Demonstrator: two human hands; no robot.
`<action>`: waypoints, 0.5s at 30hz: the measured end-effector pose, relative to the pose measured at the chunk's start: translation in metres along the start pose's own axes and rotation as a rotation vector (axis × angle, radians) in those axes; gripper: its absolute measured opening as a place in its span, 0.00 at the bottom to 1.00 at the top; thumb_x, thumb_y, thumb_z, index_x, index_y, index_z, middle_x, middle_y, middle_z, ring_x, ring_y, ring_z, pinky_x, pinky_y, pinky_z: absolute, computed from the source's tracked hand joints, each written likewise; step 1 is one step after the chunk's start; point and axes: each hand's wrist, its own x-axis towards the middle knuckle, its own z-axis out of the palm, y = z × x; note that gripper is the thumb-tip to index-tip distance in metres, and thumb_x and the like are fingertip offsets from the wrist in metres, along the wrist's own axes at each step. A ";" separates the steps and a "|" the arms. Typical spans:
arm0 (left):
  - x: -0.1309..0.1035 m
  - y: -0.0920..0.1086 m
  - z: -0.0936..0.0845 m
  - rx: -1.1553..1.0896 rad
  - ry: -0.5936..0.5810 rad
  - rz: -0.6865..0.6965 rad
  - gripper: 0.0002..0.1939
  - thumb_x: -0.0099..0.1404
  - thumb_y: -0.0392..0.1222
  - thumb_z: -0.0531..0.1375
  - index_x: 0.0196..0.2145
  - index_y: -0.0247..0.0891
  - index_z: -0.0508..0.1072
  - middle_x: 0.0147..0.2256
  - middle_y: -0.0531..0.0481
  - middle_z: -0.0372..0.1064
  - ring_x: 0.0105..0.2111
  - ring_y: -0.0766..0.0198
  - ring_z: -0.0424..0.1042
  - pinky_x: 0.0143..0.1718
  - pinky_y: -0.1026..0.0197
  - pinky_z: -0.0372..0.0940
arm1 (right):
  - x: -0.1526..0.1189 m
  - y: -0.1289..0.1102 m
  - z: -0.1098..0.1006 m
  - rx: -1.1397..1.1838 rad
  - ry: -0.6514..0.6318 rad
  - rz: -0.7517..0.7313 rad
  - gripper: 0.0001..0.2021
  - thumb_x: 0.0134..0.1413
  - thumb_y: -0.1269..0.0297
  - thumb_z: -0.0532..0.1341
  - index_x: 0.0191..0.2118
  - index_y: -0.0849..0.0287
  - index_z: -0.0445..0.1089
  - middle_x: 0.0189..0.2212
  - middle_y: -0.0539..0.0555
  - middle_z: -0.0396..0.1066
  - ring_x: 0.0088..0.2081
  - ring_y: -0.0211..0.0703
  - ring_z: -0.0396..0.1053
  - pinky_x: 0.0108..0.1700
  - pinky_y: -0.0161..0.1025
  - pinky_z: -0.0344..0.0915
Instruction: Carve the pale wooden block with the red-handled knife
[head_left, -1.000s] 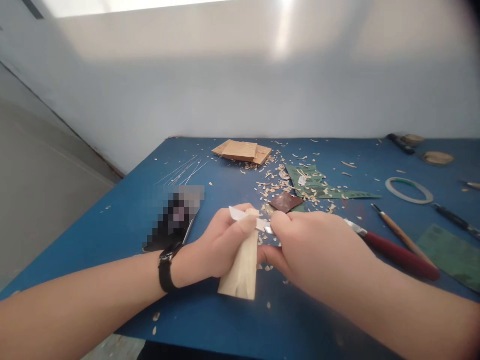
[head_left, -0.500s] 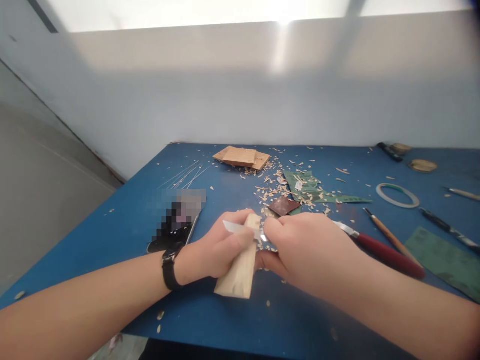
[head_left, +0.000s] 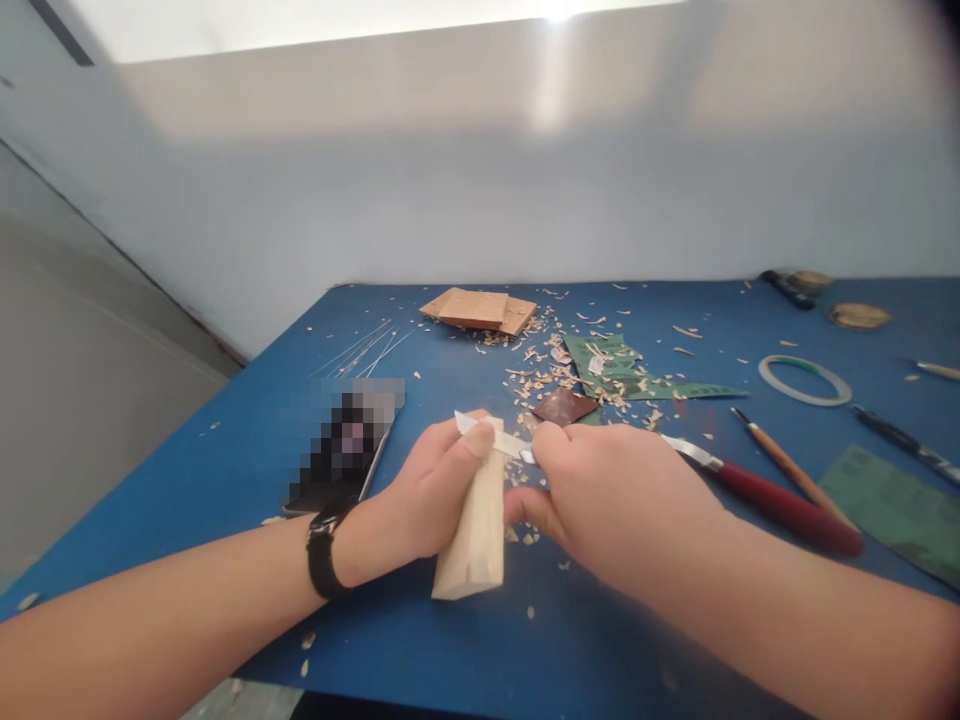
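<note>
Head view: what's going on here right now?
A person's left hand grips a pale wooden block, while their right hand holds a blade across its far end, under the left thumb. Wood shavings lie scattered beyond on the blue table, and a red-handled tool lies to the right.

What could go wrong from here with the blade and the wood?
The left hand's thumb appears to lie against the blade, so a slip might cut it. Only hands visibly steady the wood piece, so it could twist. The red-handled tool lies close beside the right hand and might get knocked.
</note>
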 end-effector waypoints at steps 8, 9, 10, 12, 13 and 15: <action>0.004 0.017 -0.007 0.233 -0.273 0.188 0.32 0.73 0.74 0.59 0.34 0.40 0.67 0.29 0.52 0.63 0.30 0.62 0.60 0.32 0.59 0.60 | 0.000 0.000 -0.001 0.004 -0.002 -0.190 0.20 0.73 0.39 0.63 0.44 0.50 0.77 0.31 0.56 0.81 0.31 0.56 0.80 0.28 0.45 0.58; 0.004 0.017 -0.007 0.234 -0.274 0.191 0.32 0.73 0.75 0.59 0.34 0.40 0.68 0.30 0.51 0.64 0.30 0.61 0.60 0.32 0.58 0.60 | 0.001 0.000 0.000 0.001 0.004 -0.199 0.20 0.73 0.38 0.63 0.44 0.50 0.77 0.32 0.56 0.81 0.31 0.56 0.80 0.28 0.46 0.59; 0.004 0.017 -0.006 0.228 -0.265 0.190 0.33 0.72 0.76 0.59 0.34 0.40 0.68 0.30 0.51 0.64 0.30 0.61 0.61 0.32 0.58 0.60 | 0.001 0.000 0.001 -0.002 0.009 -0.202 0.20 0.73 0.38 0.63 0.43 0.49 0.77 0.32 0.56 0.81 0.31 0.57 0.80 0.28 0.46 0.59; 0.002 0.015 -0.005 0.205 -0.232 0.167 0.33 0.73 0.76 0.59 0.33 0.40 0.67 0.29 0.51 0.63 0.29 0.62 0.60 0.31 0.59 0.59 | 0.001 0.001 0.004 -0.009 0.015 -0.194 0.18 0.74 0.40 0.62 0.44 0.49 0.78 0.33 0.57 0.82 0.32 0.58 0.81 0.27 0.47 0.59; 0.000 0.013 -0.003 0.189 -0.212 0.149 0.32 0.73 0.74 0.60 0.33 0.40 0.67 0.28 0.52 0.63 0.28 0.63 0.59 0.30 0.59 0.58 | 0.000 0.002 0.005 -0.011 0.014 -0.184 0.17 0.74 0.42 0.62 0.45 0.48 0.79 0.33 0.58 0.82 0.33 0.59 0.81 0.27 0.47 0.59; -0.003 0.009 0.000 0.156 -0.160 0.108 0.30 0.75 0.71 0.60 0.33 0.41 0.67 0.27 0.54 0.62 0.26 0.65 0.58 0.27 0.60 0.56 | -0.001 0.002 0.006 -0.009 0.006 -0.154 0.14 0.74 0.46 0.64 0.47 0.48 0.80 0.34 0.58 0.82 0.34 0.61 0.82 0.28 0.47 0.60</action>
